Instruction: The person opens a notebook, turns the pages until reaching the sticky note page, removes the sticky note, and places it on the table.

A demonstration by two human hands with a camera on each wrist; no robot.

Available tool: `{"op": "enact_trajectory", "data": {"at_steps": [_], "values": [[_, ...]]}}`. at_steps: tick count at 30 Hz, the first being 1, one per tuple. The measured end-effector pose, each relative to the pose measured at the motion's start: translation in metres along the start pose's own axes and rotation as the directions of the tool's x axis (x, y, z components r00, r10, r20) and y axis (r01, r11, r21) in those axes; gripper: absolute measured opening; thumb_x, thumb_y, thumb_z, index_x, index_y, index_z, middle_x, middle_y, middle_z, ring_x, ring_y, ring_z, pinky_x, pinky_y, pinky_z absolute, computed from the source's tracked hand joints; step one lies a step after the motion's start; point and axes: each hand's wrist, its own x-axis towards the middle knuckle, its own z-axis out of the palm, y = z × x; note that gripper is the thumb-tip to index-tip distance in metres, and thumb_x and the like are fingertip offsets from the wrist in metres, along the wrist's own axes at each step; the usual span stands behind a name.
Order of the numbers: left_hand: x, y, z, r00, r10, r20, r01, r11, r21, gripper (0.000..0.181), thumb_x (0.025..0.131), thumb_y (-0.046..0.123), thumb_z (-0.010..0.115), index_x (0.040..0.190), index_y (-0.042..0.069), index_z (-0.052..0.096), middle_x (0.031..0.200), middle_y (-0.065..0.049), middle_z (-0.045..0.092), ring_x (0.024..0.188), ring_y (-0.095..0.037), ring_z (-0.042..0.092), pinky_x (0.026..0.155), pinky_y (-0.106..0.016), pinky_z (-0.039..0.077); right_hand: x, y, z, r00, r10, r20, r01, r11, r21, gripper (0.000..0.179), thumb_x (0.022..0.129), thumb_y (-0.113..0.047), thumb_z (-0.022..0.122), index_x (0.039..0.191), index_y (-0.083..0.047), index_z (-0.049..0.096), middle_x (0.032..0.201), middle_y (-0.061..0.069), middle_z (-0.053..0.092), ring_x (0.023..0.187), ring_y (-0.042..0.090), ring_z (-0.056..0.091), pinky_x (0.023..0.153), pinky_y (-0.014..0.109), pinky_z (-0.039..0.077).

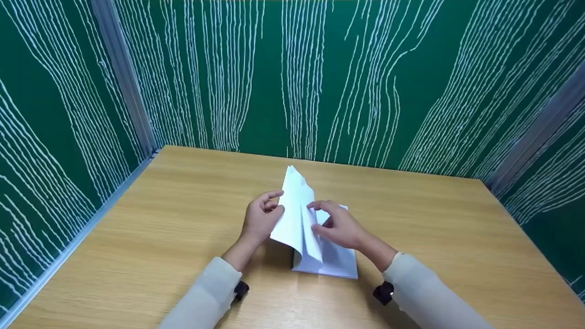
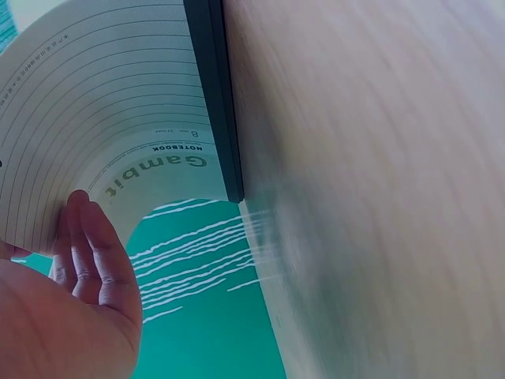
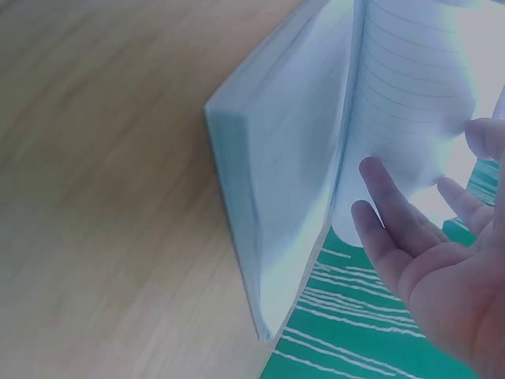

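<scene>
The left hand (image 1: pixel 263 218) holds the lifted pages (image 1: pixel 290 214) of a notebook (image 1: pixel 342 261) on the table (image 1: pixel 160 246), while the right hand (image 1: pixel 343 226), its fingers (image 3: pixel 388 189) loosely spread, touches these pages.

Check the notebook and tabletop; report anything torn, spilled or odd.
Nothing stands out: the Gambit notebook lies open on the wooden table, its raised pages bend between left hand and right hand, as handled paper does, and no tear or spill shows.

Wooden table (image 1: pixel 183 205) — green backdrop (image 1: pixel 267 91) — posts (image 1: pixel 123 73), seemingly metal
</scene>
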Motion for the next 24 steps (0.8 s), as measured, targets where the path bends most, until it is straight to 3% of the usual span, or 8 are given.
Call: {"op": "enact_trajectory", "data": {"at_steps": [5, 14, 19, 24], "values": [[0.001, 0.0, 0.0, 1.0, -0.017, 0.008, 0.018, 1.0, -0.006, 0.032, 0.08, 0.007, 0.055, 0.112, 0.007, 0.058, 0.06, 0.0, 0.046, 0.063, -0.013, 0.046, 0.06, -0.022, 0.039, 0.0, -0.005, 0.002, 1.0, -0.02, 0.014, 0.02, 1.0, -0.011, 0.05, 0.076, -0.041, 0.061, 0.121, -0.041, 0.041, 0.118, -0.009, 0.045, 0.077, 0.01, 0.059, 0.067, 0.026, 0.051], [0.014, -0.029, 0.004, 1.0, -0.021, -0.007, 0.022, 1.0, 0.018, 0.03, 0.079, 0.017, 0.057, 0.109, 0.021, 0.059, 0.058, 0.0, 0.045, 0.064, -0.015, 0.049, 0.059, -0.023, 0.042, -0.001, -0.012, 0.004, 0.993, -0.11, 0.041, 0.11, 0.994, -0.006, 0.059, 0.077, -0.044, 0.059, 0.13, -0.039, 0.033, 0.126, -0.003, 0.042, 0.097, 0.018, 0.057, 0.08, 0.036, 0.048], [0.014, -0.028, 0.003, 0.999, -0.047, 0.017, 0.047, 0.999, 0.003, 0.03, 0.081, 0.02, 0.057, 0.11, 0.021, 0.058, 0.061, -0.001, 0.05, 0.063, -0.015, 0.053, 0.06, -0.023, 0.045, -0.002, -0.015, 0.007, 0.994, -0.108, 0.035, 0.109, 0.994, -0.024, 0.061, 0.076, -0.05, 0.057, 0.13, -0.042, 0.029, 0.13, -0.005, 0.038, 0.108, 0.021, 0.05, 0.082, 0.041, 0.046], [0.008, -0.013, 0.0, 0.996, -0.061, 0.06, 0.064, 0.997, -0.035, 0.033, 0.081, 0.022, 0.059, 0.113, 0.014, 0.056, 0.073, -0.007, 0.064, 0.066, -0.015, 0.06, 0.063, -0.025, 0.05, -0.003, -0.019, 0.008, 0.994, -0.109, 0.018, 0.11, 0.993, -0.053, 0.063, 0.075, -0.055, 0.054, 0.131, -0.045, 0.027, 0.133, -0.009, 0.035, 0.113, 0.022, 0.045, 0.081, 0.042, 0.046]]}}
